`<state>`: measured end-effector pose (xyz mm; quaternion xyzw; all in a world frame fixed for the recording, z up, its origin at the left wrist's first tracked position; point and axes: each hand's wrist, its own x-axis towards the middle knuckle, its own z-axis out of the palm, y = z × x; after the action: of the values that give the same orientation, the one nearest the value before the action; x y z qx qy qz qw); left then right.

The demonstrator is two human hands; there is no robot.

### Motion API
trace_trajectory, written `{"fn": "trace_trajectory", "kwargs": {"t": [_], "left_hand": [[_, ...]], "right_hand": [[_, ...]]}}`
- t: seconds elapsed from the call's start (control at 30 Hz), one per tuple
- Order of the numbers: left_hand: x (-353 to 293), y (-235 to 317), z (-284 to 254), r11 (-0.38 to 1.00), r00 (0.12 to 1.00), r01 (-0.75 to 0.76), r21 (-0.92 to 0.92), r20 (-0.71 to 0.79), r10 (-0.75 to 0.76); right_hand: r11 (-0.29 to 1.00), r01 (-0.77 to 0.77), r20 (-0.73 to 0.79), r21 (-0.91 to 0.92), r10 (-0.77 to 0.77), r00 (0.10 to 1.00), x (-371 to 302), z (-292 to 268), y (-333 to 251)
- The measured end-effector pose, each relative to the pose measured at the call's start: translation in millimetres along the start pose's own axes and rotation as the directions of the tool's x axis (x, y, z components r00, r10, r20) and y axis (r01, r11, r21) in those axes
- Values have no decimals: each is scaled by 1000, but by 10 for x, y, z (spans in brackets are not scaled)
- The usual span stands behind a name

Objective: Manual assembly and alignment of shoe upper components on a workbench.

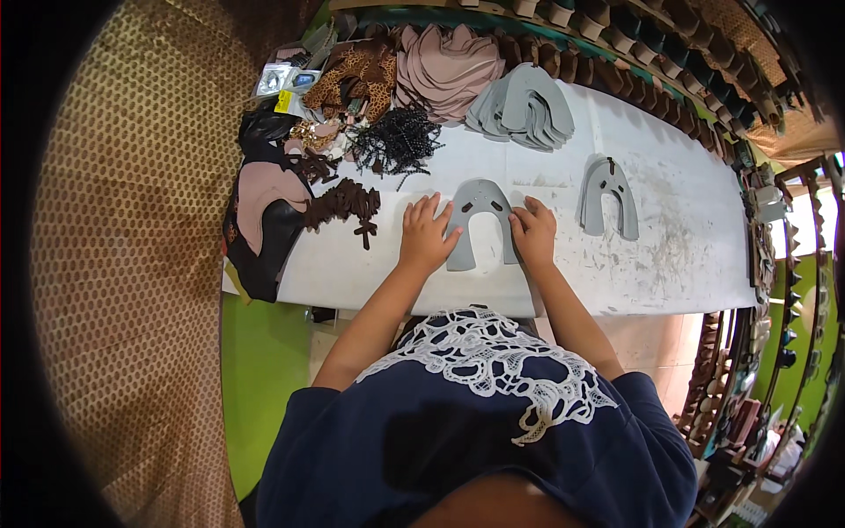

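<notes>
A grey U-shaped shoe upper (481, 194) lies flat on the white table before me, its two legs pointing toward me. Two small dark brown strips sit on its curved part. My left hand (427, 236) rests at its left side, fingers spread, thumb on or close to the edge. On the other side is my right hand (534, 233), fingers apart and slightly bent, its fingertips at the right edge. To the right lies a second grey shoe upper (592, 207) with similar dark strips and a small dark piece at its top.
Behind are stacks of grey uppers (528, 110), pink pieces (447, 66) and leopard-print pieces (361, 75). Black beaded trims (400, 141) and dark brown strips (345, 204) lie at left, near a black bag (280, 233). Shoe racks (651, 44) line the far side; the white table (687, 264) is scuffed at right.
</notes>
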<state>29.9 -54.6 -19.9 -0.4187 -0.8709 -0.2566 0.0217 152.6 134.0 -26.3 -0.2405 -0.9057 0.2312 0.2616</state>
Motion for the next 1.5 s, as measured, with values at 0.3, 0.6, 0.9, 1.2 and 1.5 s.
{"fn": "trace_trajectory", "kwargs": {"t": [0.3, 0.6, 0.9, 1.2, 1.5], "left_hand": [[68, -12, 51, 974, 993, 82, -213, -64, -97], [57, 156, 233, 962, 959, 247, -115, -111, -259], [496, 1004, 176, 986, 998, 10, -168, -57, -20], [883, 1999, 522, 935, 989, -69, -349, 102, 111], [1635, 2062, 1470, 968, 987, 66, -244, 160, -27]], "right_hand": [[998, -43, 11, 49, 43, 999, -8, 5, 21], [973, -58, 8, 222, 57, 998, -23, -32, 107], [920, -135, -34, 367, 159, 987, -102, -853, 348], [872, -266, -96, 411, 332, 939, -133, -1831, 1241], [696, -534, 162, 480, 528, 834, 531, -1661, 2255]]}}
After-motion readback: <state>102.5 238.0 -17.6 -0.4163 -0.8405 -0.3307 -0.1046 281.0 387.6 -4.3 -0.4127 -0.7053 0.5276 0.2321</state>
